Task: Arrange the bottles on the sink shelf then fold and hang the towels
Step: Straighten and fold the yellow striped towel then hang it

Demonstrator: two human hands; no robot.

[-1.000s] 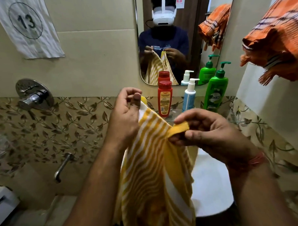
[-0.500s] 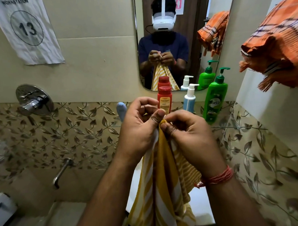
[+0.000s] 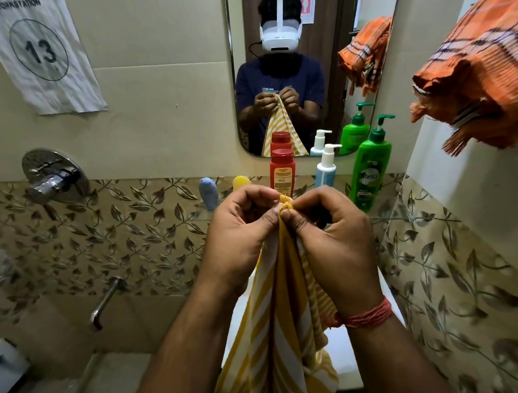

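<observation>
Curled fingers point(image 3: 253, 196) of the left hand point(image 3: 242, 238) and of the right hand point(image 3: 333, 237) pinch the top corner of a yellow-and-white striped cloth towel point(image 3: 275, 329). The two thumbs meet tip to tip on the bunched yellow edge. The towel hangs straight down between the forearms in long folds, in front of a white basin point(image 3: 374, 283) that shows only in part behind it. A red thread band point(image 3: 367, 316) circles the right wrist.

Behind the hands, a glass shelf point(image 3: 401, 218) under the wall mirror point(image 3: 314, 69) carries a row of upright bottles. From the left these are a small pale blue plastic bottle point(image 3: 207, 192), a yellow cap point(image 3: 241, 182) mostly hidden by the left hand, a red plastic bottle with a red cap point(image 3: 282, 171), a light blue pump bottle with a white dispenser point(image 3: 326, 166), and a tall green pump bottle point(image 3: 370, 167) nearest the right-hand wall.

An orange checked cloth towel point(image 3: 478, 76) with a fringed edge hangs bunched high on the right wall, well apart from the striped one. On the left wall are a chrome mixer valve point(image 3: 53, 175), a chrome spout point(image 3: 105, 301) below it, and a paper sheet marked 13 point(image 3: 41, 54).
</observation>
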